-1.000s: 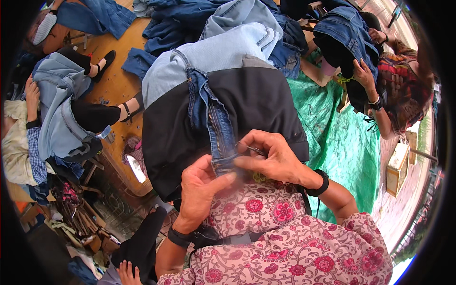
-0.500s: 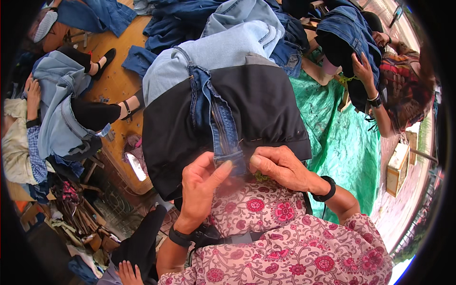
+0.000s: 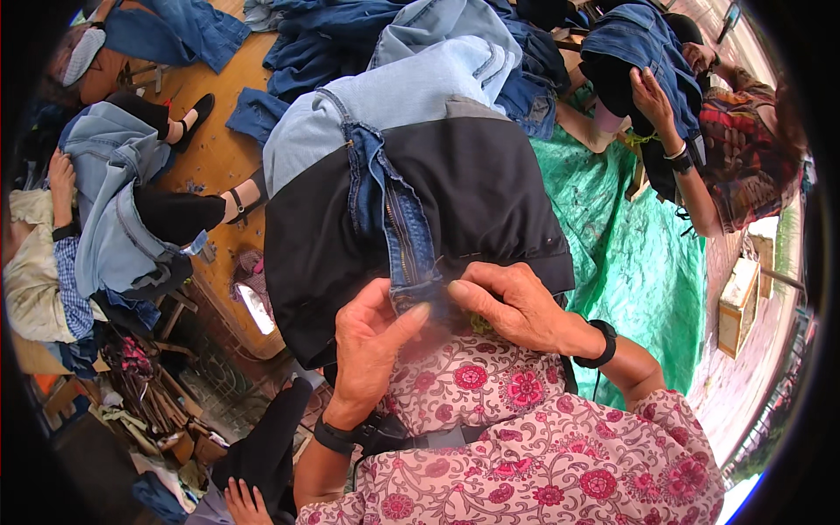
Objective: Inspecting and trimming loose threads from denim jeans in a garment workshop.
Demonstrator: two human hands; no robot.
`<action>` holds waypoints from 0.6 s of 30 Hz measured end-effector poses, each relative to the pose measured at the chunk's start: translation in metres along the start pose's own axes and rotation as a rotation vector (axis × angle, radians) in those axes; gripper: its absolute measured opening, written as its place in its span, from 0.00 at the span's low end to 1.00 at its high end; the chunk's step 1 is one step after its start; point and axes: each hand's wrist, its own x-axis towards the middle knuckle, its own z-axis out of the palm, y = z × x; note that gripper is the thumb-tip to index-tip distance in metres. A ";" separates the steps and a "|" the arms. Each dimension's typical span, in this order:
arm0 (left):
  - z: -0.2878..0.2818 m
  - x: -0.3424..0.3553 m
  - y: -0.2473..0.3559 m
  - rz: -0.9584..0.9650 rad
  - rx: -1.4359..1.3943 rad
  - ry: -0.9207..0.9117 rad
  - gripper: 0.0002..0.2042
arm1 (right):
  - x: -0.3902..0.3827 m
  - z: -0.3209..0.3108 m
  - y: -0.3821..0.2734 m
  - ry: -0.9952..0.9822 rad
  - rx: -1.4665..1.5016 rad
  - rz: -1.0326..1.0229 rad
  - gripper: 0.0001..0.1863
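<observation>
Across my lap lies a pair of jeans, its light blue denim [image 3: 385, 92] turned away from me and black cloth [image 3: 494, 179] spread nearer. Down its middle runs a dark blue denim fly with a metal zip [image 3: 405, 219]. My left hand [image 3: 372, 341] pinches the near end of that fly between thumb and fingers. Just right of it, my right hand [image 3: 516, 302] is closed, thumb against forefinger; whatever it holds is too small to make out. A hazy smear covers the spot between my fingertips.
A wooden board [image 3: 219, 254] with lint lies to the left, a green sheet [image 3: 621, 227] to the right. Co-workers sit on both sides with denim on their laps. More jeans [image 3: 324, 44] are heaped ahead. A wooden box [image 3: 739, 306] stands far right.
My right fingertips have shifted slightly left and up, and the end of the fly is bent a little more. The co-worker's hand at right has moved left along the denim.
</observation>
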 end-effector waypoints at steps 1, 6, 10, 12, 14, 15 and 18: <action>0.003 0.000 0.002 -0.010 -0.017 0.009 0.08 | 0.000 0.001 0.001 0.001 0.001 0.000 0.23; 0.002 0.003 0.002 -0.041 -0.067 0.002 0.07 | 0.002 -0.002 -0.002 0.073 -0.174 -0.165 0.19; -0.005 0.005 -0.005 -0.012 -0.057 -0.022 0.09 | 0.002 -0.005 0.002 0.020 -0.194 -0.062 0.18; -0.006 0.006 -0.005 -0.011 -0.053 -0.041 0.10 | 0.004 -0.004 0.006 0.007 -0.199 -0.169 0.20; -0.005 0.007 -0.004 -0.018 -0.082 -0.047 0.10 | 0.007 -0.004 0.005 0.072 -0.129 -0.162 0.21; -0.004 0.006 -0.004 -0.018 -0.082 -0.046 0.10 | 0.010 -0.003 0.005 0.137 -0.060 -0.157 0.22; 0.002 0.006 -0.002 0.014 -0.039 -0.030 0.10 | 0.020 -0.002 0.001 0.093 0.025 -0.071 0.19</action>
